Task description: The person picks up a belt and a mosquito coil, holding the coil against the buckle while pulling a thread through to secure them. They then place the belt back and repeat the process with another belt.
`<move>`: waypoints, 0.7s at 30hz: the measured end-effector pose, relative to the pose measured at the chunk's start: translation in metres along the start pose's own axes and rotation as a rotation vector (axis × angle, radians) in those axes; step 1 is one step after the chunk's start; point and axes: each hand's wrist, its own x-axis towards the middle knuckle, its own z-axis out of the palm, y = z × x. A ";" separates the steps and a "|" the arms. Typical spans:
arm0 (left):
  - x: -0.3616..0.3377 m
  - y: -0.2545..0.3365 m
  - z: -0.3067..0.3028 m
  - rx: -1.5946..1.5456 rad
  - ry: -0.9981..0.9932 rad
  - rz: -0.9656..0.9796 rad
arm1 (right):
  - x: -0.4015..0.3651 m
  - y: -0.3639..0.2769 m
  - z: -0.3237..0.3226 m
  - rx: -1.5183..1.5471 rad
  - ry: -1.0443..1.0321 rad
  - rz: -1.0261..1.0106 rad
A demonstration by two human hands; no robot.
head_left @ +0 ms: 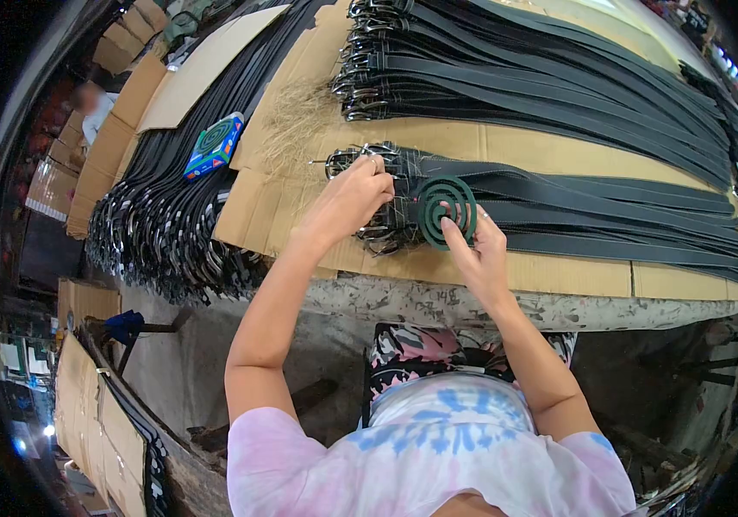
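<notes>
The buckles [360, 79] at 12 o'clock are shiny metal. The belts [507, 73] at 1 o'clock look smooth. The box [215, 146] at 10 o'clock is glossy; the coil [427, 211], dull.

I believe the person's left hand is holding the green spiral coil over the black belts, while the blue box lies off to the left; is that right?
Not quite: the head view shows the right hand holding the green spiral coil over the black belts. The blue box does lie off to the left.
</notes>
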 end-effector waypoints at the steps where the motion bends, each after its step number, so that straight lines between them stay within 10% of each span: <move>1: 0.000 0.002 -0.001 -0.001 0.047 0.035 | 0.000 -0.002 0.000 0.001 0.001 0.001; 21: -0.014 0.025 0.009 -0.164 0.140 -0.107 | 0.006 -0.007 0.006 -0.082 -0.015 0.001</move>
